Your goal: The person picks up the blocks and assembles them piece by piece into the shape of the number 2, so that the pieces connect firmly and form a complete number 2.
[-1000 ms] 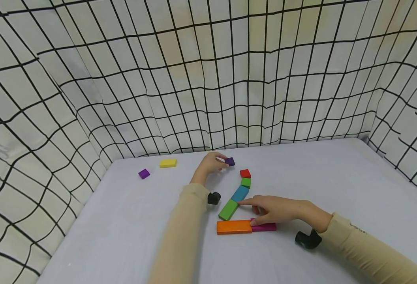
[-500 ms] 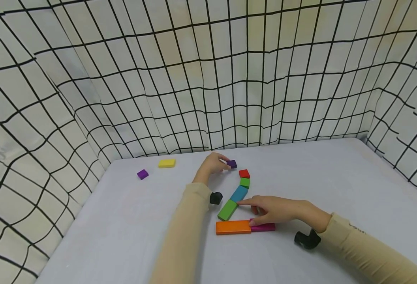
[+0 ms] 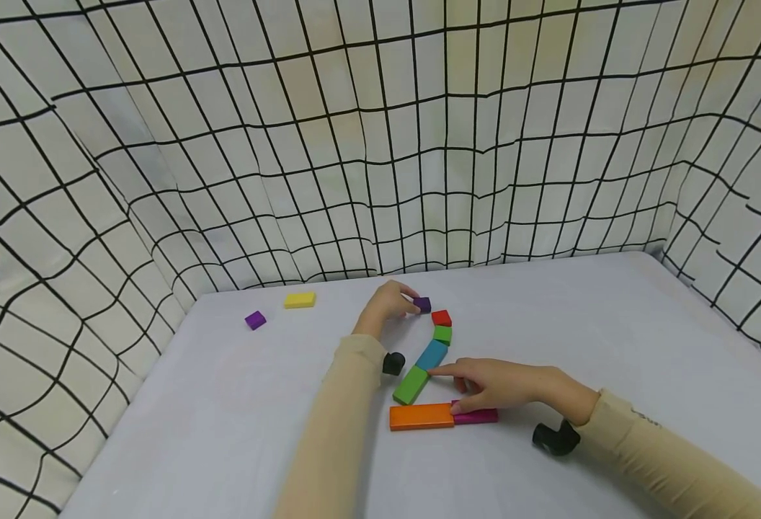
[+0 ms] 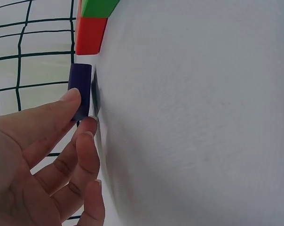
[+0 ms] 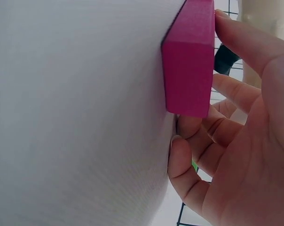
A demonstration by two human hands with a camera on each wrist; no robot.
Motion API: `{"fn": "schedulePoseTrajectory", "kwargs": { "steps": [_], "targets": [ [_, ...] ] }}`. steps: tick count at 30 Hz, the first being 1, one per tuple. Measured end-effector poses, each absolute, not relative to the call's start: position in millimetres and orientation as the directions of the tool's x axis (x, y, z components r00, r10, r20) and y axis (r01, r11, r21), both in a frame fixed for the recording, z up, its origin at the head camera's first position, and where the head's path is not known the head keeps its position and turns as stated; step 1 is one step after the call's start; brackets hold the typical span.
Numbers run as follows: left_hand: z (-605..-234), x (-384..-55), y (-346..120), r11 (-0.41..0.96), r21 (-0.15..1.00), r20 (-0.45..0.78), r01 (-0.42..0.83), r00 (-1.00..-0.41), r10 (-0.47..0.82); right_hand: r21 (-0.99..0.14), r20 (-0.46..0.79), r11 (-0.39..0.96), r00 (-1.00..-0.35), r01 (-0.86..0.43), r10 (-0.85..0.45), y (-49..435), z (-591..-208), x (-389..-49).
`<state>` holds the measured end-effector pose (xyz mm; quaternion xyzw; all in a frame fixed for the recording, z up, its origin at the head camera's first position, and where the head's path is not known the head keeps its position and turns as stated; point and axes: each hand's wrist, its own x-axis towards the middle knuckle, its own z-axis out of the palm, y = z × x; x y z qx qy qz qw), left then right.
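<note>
My left hand [image 3: 387, 304] pinches a small dark purple block [image 3: 422, 305] between thumb and fingers, just behind and left of a red block [image 3: 442, 318]. The left wrist view shows a gap between this purple block [image 4: 81, 75] and the red block [image 4: 90, 37]. A curved row runs forward from red: a small green block [image 3: 442, 334], a blue block [image 3: 431, 355] and a longer green block [image 3: 410, 386]. My right hand [image 3: 506, 382] points its index finger at the blue-green joint. Its thumb rests where an orange block [image 3: 421, 417] meets a magenta block [image 3: 482, 416].
A yellow block [image 3: 299, 300] and another purple block [image 3: 255, 321] lie at the back left of the white table [image 3: 225, 425]. Black netting [image 3: 413, 151] over white sheeting rises behind and on both sides.
The left hand has brought the dark purple block closer to the red one, moving it right and toward the person. The right hand keeps its place on the blocks. The head view shifts slightly.
</note>
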<state>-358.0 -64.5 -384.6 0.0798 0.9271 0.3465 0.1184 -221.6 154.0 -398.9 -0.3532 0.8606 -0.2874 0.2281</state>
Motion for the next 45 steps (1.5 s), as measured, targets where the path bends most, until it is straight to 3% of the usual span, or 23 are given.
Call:
{"fn": "schedulePoseTrajectory", "kwargs": {
  "steps": [11, 24, 45],
  "targets": [
    [-382, -356, -64, 0.758, 0.647, -0.175, 0.083, -0.951, 0.254, -0.658, -0.191, 0.588, -0.651, -0.471, -0.735, 154, -400, -222],
    [-383, -354, -50, 0.825, 0.551, -0.133, 0.127, -0.962, 0.237, -0.664, -0.185, 0.579, -0.646, -0.474, -0.741, 155, -399, -221],
    [-383, -352, -46, 0.787, 0.603, -0.130, 0.133, -0.957, 0.261, -0.652, -0.185, 0.582, -0.643, -0.485, -0.743, 156, -402, -224]
  ]
}}
